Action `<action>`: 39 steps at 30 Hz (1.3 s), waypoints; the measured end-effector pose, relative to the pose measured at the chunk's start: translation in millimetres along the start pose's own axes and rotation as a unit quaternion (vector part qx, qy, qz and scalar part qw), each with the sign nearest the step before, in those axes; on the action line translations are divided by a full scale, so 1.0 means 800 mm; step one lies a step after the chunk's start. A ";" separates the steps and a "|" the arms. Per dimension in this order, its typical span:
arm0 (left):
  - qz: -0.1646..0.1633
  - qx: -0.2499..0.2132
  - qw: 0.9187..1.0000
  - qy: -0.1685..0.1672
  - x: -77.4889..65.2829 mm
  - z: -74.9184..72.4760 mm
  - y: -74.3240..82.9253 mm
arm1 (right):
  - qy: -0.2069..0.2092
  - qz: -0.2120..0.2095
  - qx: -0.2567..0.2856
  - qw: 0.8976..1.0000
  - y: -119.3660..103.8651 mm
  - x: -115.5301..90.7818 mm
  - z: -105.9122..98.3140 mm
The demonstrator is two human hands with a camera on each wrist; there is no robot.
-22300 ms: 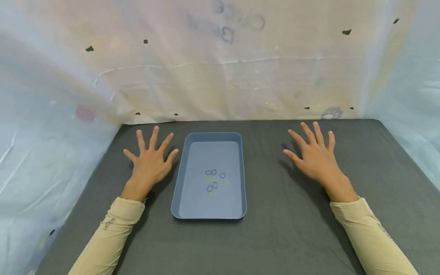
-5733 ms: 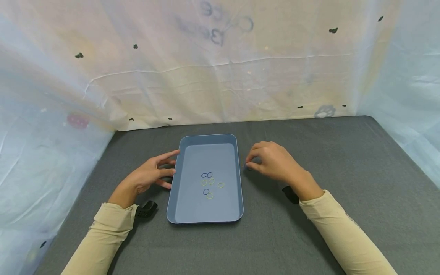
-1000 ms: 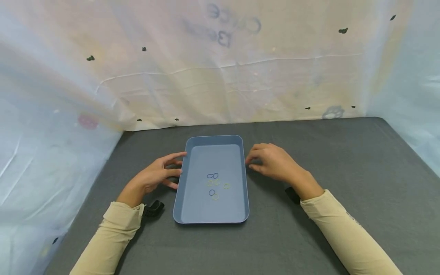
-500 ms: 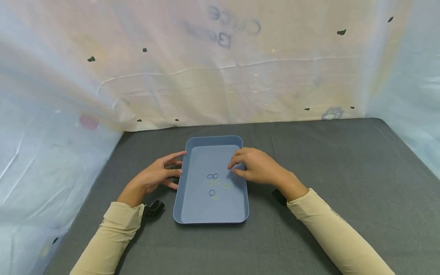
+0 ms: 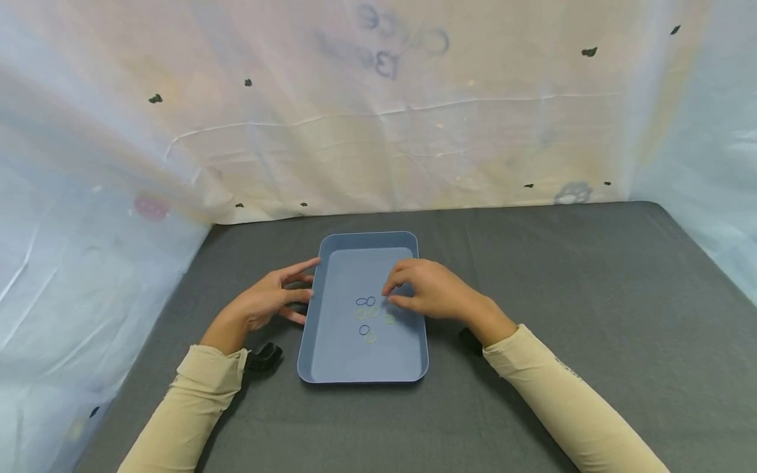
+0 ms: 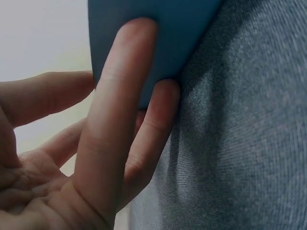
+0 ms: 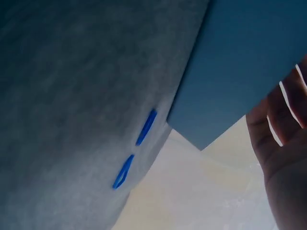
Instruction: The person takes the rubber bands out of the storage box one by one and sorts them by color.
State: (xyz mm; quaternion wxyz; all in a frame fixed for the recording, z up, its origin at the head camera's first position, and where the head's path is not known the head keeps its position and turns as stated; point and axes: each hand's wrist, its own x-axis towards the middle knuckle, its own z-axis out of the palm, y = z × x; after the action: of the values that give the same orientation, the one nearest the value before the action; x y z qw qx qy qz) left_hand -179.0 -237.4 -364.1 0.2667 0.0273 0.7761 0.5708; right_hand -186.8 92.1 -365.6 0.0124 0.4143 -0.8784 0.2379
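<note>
A blue-grey tray (image 5: pixel 402 368) stands on the cloth in the head view, with thin rubber bands in it: blue ones such as this blue rubber band (image 5: pixel 364 325), and several yellow-green ones like this yellow rubber band (image 5: pixel 370 342). My left hand (image 5: pixel 263 305) touches the tray's left wall with spread fingertips. Bent fingers of my right hand (image 5: pixel 434 289) hover above the tray, just right of the bands, thumb and forefinger slightly apart with nothing seen between them. Two more blue rubber bands (image 7: pixel 146 127) lie on the cloth outside the tray in the right wrist view.
A dark grey cloth (image 5: pixel 568 276) covers the table around the tray. Pale printed sheets (image 5: pixel 331 157) hang behind and at both sides. A black strap (image 5: pixel 264 358) sits under the left wrist.
Since the earliest frame, two blue bands have left the tray for the cloth. Over the last second my right hand has moved left from beside the tray to above the bands; my left hand stays.
</note>
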 end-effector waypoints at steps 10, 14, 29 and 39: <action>0.016 -0.001 1.000 -0.020 -0.004 0.012 -0.008 | -0.025 -0.016 -0.011 0.999 -0.014 0.006 0.012; 0.021 0.006 1.000 -0.019 -0.001 0.011 -0.004 | -0.019 -0.012 -0.016 1.000 -0.018 0.014 0.009; 0.013 0.022 1.000 -0.010 -0.004 0.003 -0.001 | -0.037 0.017 -0.042 0.998 -0.016 0.038 0.022; 0.012 0.018 1.000 -0.015 -0.008 0.009 -0.006 | -0.040 0.006 -0.059 0.997 -0.014 0.034 0.036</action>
State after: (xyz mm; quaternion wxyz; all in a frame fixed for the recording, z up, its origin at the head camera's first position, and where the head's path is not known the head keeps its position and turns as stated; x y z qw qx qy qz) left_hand -169.3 -235.1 -367.4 0.2709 0.0503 0.7816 0.5596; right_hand -191.3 54.4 -380.6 0.0004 0.4163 -0.8933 0.1694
